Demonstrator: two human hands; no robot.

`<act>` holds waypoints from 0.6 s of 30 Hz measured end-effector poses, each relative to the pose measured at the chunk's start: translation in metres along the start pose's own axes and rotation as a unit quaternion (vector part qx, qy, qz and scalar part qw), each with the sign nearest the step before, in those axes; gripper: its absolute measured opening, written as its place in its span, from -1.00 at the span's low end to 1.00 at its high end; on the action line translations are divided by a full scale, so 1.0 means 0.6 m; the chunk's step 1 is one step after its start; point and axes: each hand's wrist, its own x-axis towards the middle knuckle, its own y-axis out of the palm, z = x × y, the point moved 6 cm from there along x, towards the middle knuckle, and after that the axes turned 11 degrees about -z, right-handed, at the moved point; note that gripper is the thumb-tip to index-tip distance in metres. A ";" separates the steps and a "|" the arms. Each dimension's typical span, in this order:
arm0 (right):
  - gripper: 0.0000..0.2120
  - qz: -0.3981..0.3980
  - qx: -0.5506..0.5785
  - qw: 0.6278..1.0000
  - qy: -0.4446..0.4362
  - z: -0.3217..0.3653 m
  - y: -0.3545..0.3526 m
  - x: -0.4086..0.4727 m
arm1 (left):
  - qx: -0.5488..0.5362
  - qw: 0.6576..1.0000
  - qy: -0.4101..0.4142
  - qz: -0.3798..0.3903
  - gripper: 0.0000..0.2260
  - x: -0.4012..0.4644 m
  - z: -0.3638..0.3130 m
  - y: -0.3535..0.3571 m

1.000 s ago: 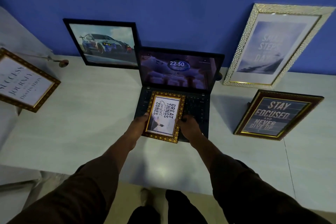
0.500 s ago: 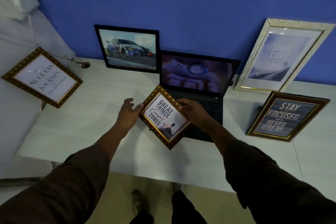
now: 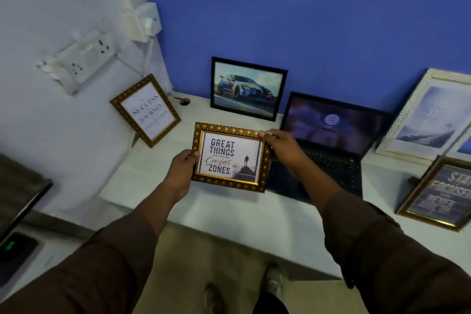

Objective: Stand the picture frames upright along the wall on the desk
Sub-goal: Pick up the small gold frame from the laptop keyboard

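A: Hands?
B: Both arms out. Left hand (image 3: 182, 169) pinches the gold frame (image 3: 230, 157) at its left edge, right hand (image 3: 279, 144) grips its top-right corner; it's held above the desk (image 3: 142, 173), by the laptop (image 3: 328, 145).
A: Text?
B: "GREAT THINGS… Comfort ZONES".
A: Count?
B: 5 frames; 4 others propped upright.

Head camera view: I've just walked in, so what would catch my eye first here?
First, the gold-framed "Great Things" picture at the centre, held above the desk by the left hand at its left edge and the right hand at its upper right corner. Behind it, the race car picture leans on the deep blue wall, with an open laptop glowing to its right.
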 end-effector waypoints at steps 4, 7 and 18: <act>-0.56 -0.009 0.052 0.995 0.090 -0.009 0.074 -0.002 | -0.074 0.996 -0.036 -0.026 -0.77 -0.003 -0.008 -0.047; -0.57 -0.047 0.087 0.987 0.124 -0.019 0.113 0.017 | -0.126 0.984 -0.124 0.021 -0.48 0.011 0.003 -0.055; -0.59 -0.006 0.009 0.997 0.073 -0.010 0.187 0.130 | -0.227 0.937 -0.212 0.159 -0.29 0.106 0.014 -0.023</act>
